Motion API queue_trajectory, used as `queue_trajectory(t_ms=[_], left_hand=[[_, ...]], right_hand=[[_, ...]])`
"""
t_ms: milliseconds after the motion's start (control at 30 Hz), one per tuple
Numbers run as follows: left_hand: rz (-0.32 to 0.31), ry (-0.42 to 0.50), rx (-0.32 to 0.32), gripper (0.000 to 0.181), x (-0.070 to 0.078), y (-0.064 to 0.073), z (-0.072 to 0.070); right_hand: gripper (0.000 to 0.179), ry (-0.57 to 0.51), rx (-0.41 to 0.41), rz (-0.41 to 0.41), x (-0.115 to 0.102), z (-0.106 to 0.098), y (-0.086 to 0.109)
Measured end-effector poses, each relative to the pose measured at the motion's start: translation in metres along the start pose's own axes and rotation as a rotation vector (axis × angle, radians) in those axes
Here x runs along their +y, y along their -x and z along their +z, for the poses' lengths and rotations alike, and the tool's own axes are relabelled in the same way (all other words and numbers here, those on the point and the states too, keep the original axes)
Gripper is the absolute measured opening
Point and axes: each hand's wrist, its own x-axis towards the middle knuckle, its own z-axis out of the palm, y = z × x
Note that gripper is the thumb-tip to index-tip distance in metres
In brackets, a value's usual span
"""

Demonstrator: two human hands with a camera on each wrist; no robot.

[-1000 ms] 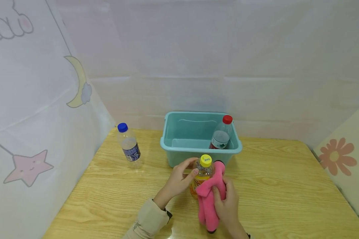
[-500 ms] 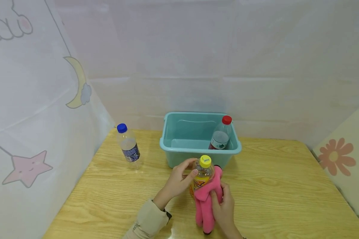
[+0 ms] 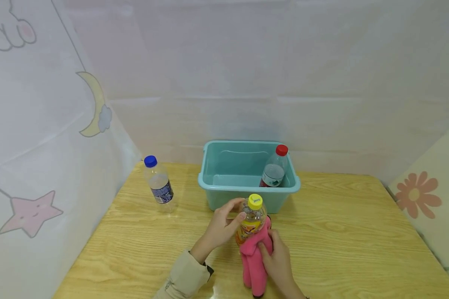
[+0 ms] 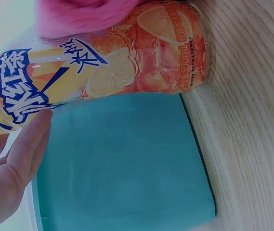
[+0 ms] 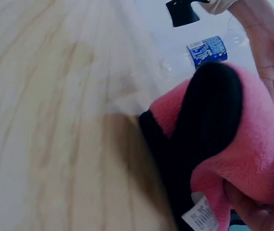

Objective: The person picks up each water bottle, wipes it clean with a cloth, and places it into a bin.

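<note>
An iced-tea bottle (image 3: 248,226) with a yellow cap stands upright on the wooden table, and its orange lemon-print label shows in the left wrist view. My left hand (image 3: 220,227) holds its upper part from the left, thumb in front and fingers behind. Pressed against the bottle's front and right side is a pink plush toy (image 3: 255,265) with long limb-like parts. My right hand (image 3: 278,259) grips its middle, thumb on top. Close up in the right wrist view, the plush (image 5: 259,130) shows black patches and a white barcode tag (image 5: 200,214).
Behind the bottle stands a teal plastic tub (image 3: 243,197). Inside it, at the right, leans a red-capped bottle (image 3: 274,172). A clear blue-capped bottle (image 3: 160,187) stands on the table to the left. Printed white sheets hang around the table (image 3: 344,232).
My right hand has moved the plush toy left and down, closer across the bottle's front. The left hand keeps its hold on the bottle. The whole view has shifted slightly.
</note>
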Motion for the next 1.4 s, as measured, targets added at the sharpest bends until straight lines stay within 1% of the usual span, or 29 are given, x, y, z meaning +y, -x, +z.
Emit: queue_trajectory(t_ms=[100, 200, 300, 400, 500, 600, 733, 900, 1000, 1100, 1300, 1400], left_hand=[[0.009, -0.002, 0.01, 0.035, -0.015, -0.001, 0.002], [0.016, -0.01, 0.018, 0.035, -0.019, -0.001, 0.002], [0.009, -0.019, 0.028, 0.036, -0.021, -0.001, 0.002], [-0.003, -0.032, 0.036, 0.038, -0.021, 0.0, 0.002], [-0.005, -0.048, 0.044, 0.043, -0.019, 0.002, 0.001], [-0.005, -0.071, 0.058, 0.046, -0.018, 0.003, 0.001], [-0.011, -0.111, 0.101, 0.044, -0.014, 0.006, 0.002], [0.027, -0.191, 0.183, 0.044, -0.008, 0.009, 0.009], [0.043, -0.238, 0.213, 0.044, -0.005, 0.009, 0.012], [0.039, -0.261, 0.225, 0.044, -0.006, 0.009, 0.013], [0.038, -0.28, 0.235, 0.045, -0.006, 0.01, 0.013], [0.036, -0.285, 0.232, 0.045, -0.006, 0.01, 0.012]], right_hand=[[0.028, 0.032, -0.054, 0.015, 0.002, -0.001, -0.001], [0.028, 0.053, -0.094, 0.041, 0.004, -0.001, -0.003], [0.028, 0.049, -0.125, 0.074, 0.006, -0.002, -0.005], [0.027, 0.041, -0.146, 0.1, 0.006, -0.005, -0.007], [0.026, 0.043, -0.163, 0.117, 0.005, -0.008, -0.009], [0.026, 0.042, -0.169, 0.117, 0.003, -0.011, -0.01], [0.032, 0.03, -0.16, 0.09, 0.004, -0.016, -0.012], [0.037, -0.023, -0.129, 0.035, 0.0, -0.027, -0.013], [0.037, -0.062, -0.098, -0.006, -0.005, -0.034, -0.014], [0.037, -0.071, -0.062, -0.043, -0.009, -0.039, -0.015], [0.039, -0.042, -0.013, -0.031, -0.017, -0.047, -0.017], [0.04, -0.047, 0.015, -0.061, -0.023, -0.051, -0.018]])
